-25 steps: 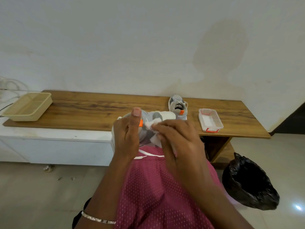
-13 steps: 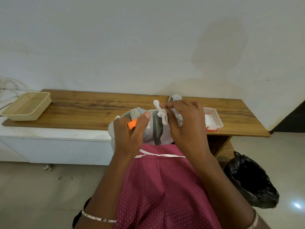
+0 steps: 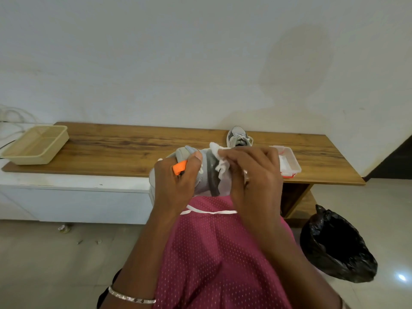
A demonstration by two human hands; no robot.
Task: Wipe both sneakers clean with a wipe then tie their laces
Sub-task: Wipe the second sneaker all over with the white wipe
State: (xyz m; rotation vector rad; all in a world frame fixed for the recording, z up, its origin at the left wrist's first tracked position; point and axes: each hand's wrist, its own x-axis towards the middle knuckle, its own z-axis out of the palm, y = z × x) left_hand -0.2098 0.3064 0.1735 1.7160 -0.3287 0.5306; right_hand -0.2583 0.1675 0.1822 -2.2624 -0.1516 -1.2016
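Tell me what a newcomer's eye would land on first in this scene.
First, the two hands at centre: the left hand grips a grey sneaker by its orange tab while the right hand presses a white wipe against it, above a maroon dotted garment. Behind them, the second sneaker sits on the wooden bench near the wall. A black bin bag stands on the floor at lower right.

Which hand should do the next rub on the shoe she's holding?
Probably the right hand. It already pinches the white wipe against the held sneaker. The left hand is busy gripping that sneaker near its orange tab, keeping it steady.
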